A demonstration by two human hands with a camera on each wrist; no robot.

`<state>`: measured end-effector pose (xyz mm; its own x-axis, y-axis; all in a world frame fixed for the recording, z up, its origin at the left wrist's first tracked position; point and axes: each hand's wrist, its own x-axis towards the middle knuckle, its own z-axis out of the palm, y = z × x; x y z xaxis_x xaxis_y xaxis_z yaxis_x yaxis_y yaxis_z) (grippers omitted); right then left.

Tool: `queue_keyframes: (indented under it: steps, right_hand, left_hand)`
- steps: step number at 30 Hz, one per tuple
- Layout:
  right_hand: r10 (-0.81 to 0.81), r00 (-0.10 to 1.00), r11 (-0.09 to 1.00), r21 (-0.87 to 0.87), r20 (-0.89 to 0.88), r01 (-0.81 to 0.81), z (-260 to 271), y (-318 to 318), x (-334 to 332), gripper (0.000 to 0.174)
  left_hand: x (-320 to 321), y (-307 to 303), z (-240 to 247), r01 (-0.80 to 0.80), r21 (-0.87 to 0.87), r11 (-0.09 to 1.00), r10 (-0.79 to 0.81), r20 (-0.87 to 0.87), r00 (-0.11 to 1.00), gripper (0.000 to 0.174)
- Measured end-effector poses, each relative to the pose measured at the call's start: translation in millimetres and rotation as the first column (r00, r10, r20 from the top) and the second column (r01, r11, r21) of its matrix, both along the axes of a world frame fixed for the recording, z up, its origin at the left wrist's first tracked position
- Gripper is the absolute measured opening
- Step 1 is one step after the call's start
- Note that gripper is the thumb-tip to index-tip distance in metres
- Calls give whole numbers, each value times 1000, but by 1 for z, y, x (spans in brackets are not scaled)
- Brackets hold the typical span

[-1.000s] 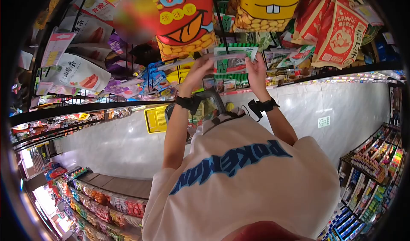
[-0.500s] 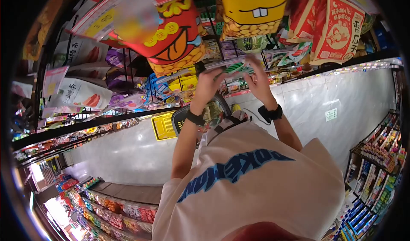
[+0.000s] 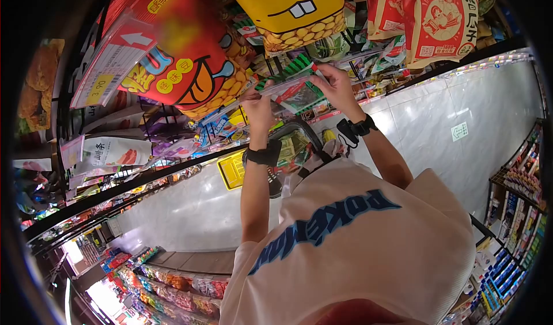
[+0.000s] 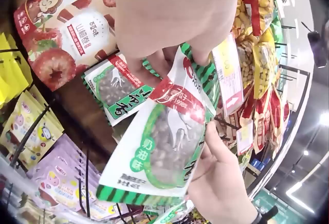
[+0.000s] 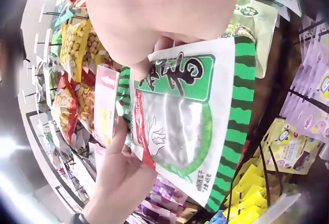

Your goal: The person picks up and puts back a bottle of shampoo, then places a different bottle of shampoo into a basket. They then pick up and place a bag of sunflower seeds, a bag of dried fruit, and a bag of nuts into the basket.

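Both hands hold one white seed bag [image 3: 299, 94] with green-and-black striped ends, a red band and a clear window onto dark seeds. In the head view my left hand [image 3: 258, 112] grips its left end and my right hand [image 3: 336, 87] pinches its right corner. The left wrist view shows the bag's front [image 4: 159, 147] tilted, the right hand [image 4: 221, 190] at its lower right side. Seen from the right wrist, the left thumb and fingers [image 5: 121, 167] are at the striped edge. A similar seed bag [image 4: 113, 88] hangs behind it.
Large red [image 3: 184, 71] and yellow [image 3: 299, 16] snack bags hang in front, beside a price tag [image 3: 109, 60]. Red seed bags [image 3: 440, 22] hang at the right. A dark basket [image 3: 294, 143] is below the hands, with a yellow basket [image 3: 231, 170] on the floor.
The seed bag has been turned between the hands and now slants. My hands were blurred in motion half a second ago. The head view has shifted, bringing the red snack bag lower.
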<state>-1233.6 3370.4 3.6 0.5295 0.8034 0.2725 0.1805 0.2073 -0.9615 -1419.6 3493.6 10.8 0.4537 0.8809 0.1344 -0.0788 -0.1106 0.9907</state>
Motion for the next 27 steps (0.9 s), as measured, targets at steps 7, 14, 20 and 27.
queue_keyframes:
  steps: [7, 14, 20, 27]
  right_hand:
    - [12, 989, 1000, -5, -145, -13, -17, -7, 5, 18]
    - [31, 993, 999, -21, -118, -34, -2, -11, -4, 19]
    - [46, 986, 999, 2, -159, -46, 10, -11, -9, 19]
    - [-71, 992, 997, 7, -104, 72, -18, 23, -5, 19]
  left_hand:
    - [16, -14, 16, -3, 5, 1000, 3, 48, 999, 19]
    - [16, -11, 2, -68, -49, 996, 73, 108, 992, 20]
    - [16, -1, -12, -76, -77, 994, 89, 195, 977, 26]
    - [33, 13, 7, -139, 52, 989, 143, -92, 985, 43]
